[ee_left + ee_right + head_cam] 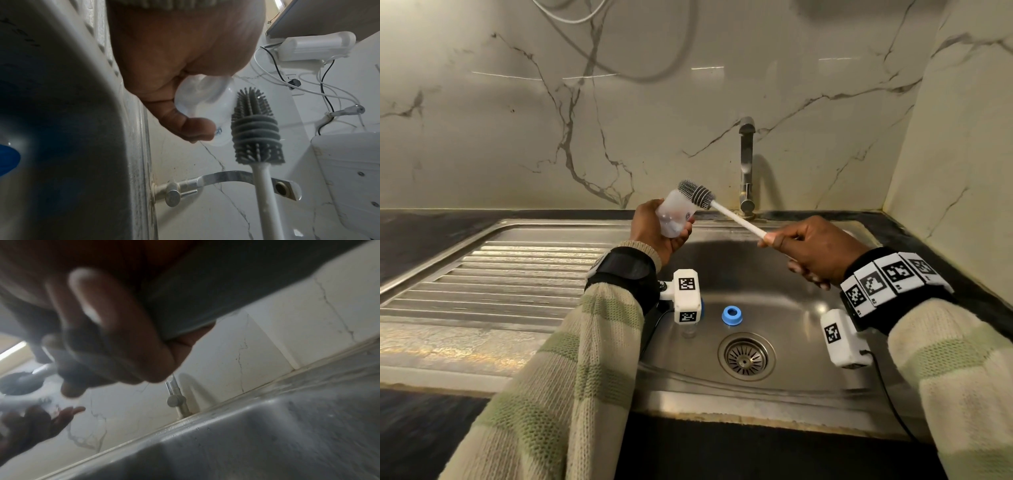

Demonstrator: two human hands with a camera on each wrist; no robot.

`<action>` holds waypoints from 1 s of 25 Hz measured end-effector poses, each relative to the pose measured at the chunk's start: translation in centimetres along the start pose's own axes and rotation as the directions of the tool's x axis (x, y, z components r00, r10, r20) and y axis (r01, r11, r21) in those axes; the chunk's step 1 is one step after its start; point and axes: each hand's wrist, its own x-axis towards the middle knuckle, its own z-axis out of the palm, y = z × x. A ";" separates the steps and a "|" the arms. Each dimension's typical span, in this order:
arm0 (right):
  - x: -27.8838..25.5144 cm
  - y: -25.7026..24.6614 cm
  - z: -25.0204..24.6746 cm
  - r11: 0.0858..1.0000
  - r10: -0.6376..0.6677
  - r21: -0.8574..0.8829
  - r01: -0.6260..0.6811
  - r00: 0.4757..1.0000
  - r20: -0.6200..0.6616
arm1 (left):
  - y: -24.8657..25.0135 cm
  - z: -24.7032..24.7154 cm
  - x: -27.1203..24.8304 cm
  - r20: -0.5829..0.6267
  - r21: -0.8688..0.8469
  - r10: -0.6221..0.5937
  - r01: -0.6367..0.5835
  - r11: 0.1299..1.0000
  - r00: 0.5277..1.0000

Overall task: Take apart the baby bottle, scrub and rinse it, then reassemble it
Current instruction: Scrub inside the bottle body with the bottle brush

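Observation:
My left hand (659, 226) grips the clear bottle body (675, 214) above the sink's back left, its open mouth turned up and away. My right hand (804, 253) holds the white handle of the bottle brush (736, 219). The grey silicone brush head (697, 193) lies just outside the bottle's mouth, against its rim. In the left wrist view my thumb presses the bottle body (205, 113), and the brush head (257, 128) stands beside it. The blue screw ring (732, 315) lies on the sink floor. A clear part (689, 330), perhaps the teat, sits half hidden under my left wrist camera.
The steel sink basin (791, 308) has a drain strainer (745, 358) in front of the blue ring. A chrome tap (746, 164) rises behind the basin; no water shows. A ribbed drainboard (500, 281) lies to the left. Marble walls close the back and right.

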 end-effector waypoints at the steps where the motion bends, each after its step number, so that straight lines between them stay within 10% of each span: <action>1: -0.1 0.0 0.1 1.000 0.003 -0.009 -0.002 1.000 0.024 | 0.0 0.0 0.0 0.002 -0.001 0.006 -0.006 1.000 1.000; 12: -0.2 -0.6 0.4 0.997 0.000 -0.080 0.003 0.999 0.039 | -0.3 0.3 -0.2 -0.012 0.018 0.019 -0.019 1.000 1.000; 16: 0.2 -0.2 -0.7 0.975 -0.082 -0.221 0.024 0.963 -0.258 | -0.1 0.2 0.5 -0.044 -0.052 0.000 -0.002 0.999 0.999; 21: -0.5 -0.3 0.4 0.987 -0.022 -0.159 0.022 1.000 0.000 | 0.2 0.0 1.0 -0.054 -0.077 0.042 -0.046 0.996 0.998; 25: 0.0 0.0 0.2 0.991 -0.041 -0.132 0.033 0.997 -0.063 | 0.5 0.0 0.9 0.008 -0.134 0.070 -0.068 0.989 0.998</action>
